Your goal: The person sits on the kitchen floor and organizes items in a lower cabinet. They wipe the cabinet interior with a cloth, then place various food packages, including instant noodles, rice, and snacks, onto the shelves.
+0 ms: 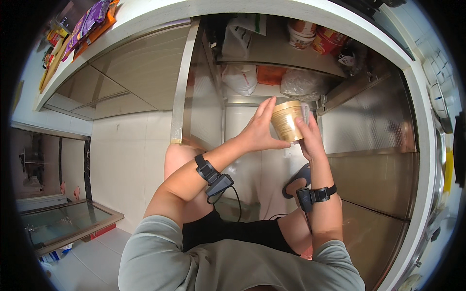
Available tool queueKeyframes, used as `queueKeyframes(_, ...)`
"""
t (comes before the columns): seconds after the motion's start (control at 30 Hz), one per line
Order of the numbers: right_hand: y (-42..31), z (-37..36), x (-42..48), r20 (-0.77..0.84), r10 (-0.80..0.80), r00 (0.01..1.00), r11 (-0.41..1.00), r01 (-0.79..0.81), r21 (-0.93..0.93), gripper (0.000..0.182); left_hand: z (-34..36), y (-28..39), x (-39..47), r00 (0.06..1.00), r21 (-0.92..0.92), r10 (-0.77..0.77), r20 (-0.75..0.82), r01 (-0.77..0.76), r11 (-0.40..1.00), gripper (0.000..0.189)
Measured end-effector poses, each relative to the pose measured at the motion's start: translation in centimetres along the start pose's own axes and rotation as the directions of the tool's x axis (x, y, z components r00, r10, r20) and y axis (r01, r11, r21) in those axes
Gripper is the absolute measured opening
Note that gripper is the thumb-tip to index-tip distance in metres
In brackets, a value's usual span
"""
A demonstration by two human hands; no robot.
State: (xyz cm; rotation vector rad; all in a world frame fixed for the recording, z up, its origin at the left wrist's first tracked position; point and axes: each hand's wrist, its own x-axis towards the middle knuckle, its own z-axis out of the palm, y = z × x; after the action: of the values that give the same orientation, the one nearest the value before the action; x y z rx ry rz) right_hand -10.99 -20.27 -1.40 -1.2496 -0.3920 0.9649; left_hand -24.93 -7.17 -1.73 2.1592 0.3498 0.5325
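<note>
A gold-coloured tub with a lid [287, 122] is held up in front of the open cabinet, tilted slightly. My right hand [309, 136] grips its right side, thumb across the front, with a greyish cloth between the palm and the tub. My left hand [260, 127] is at the tub's left side, fingers and thumb spread around it; its fingertips are by the lid and its thumb is near the base. Whether the left fingers press on the tub is hard to tell.
The cabinet's upper shelf [269, 51] bears paper tubs [302, 32], a red tub [327, 40] and a white bag [236, 40]. Below lie a white plastic bag [240, 78], an orange package [271, 74] and a clear bag [302, 85]. Open cabinet doors [202, 87] flank both sides.
</note>
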Motion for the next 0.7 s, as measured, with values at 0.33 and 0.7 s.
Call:
queueKeyframes(0.33, 2.4, 2.5, -0.5, 0.241, -0.255, 0.936, 0.587, 0.348, -0.731, 0.046, 1.8, -1.9, -1.2, 0.994, 0.188, -0.046, 0.101, 0.027, 0.982, 0.113)
queueKeyframes(0.7, 1.8, 1.2, 1.3, -0.031, 0.085, 0.996, 0.984, -0.079, 0.158, 0.05, 1.7, -3.8, 0.0, 0.904, -0.736, -0.428, 0.02, 0.303, 0.606, 0.101)
